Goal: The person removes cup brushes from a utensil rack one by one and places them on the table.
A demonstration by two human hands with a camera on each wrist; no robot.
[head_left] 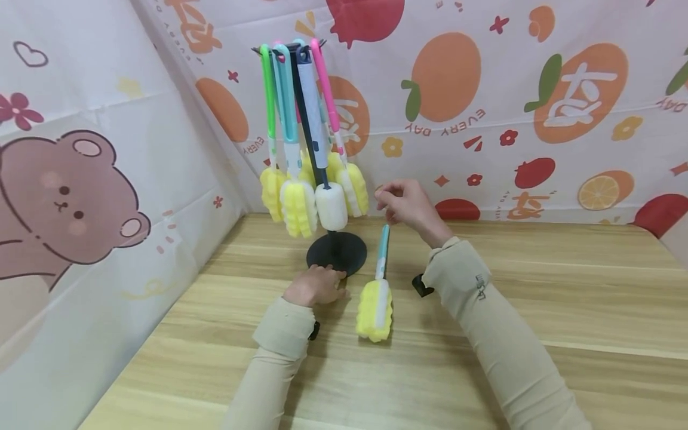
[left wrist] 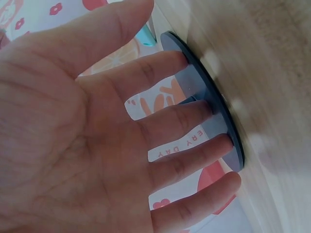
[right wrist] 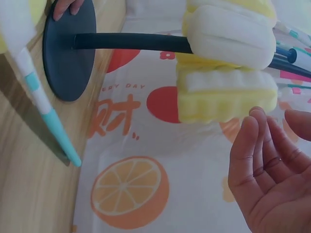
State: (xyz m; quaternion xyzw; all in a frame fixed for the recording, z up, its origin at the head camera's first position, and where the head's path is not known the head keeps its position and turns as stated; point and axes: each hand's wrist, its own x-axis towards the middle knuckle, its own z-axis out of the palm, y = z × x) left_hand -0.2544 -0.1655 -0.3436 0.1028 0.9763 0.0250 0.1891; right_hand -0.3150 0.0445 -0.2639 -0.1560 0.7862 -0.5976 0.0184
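My left hand point(head_left: 317, 285) reaches low, fingers straight and spread, fingertips resting on the round black base point(head_left: 352, 254) of a brush stand point(right wrist: 131, 41), gripping nothing. My right hand point(head_left: 409, 206) is raised just beside the yellow-and-white sponge heads point(head_left: 298, 209) of brushes hanging there, its fingers loosely bent, thumb apart, holding nothing. Between my hands, a teal-handled brush point(head_left: 376, 295) lies on the wooden table point(head_left: 537, 310), yellow head toward me.
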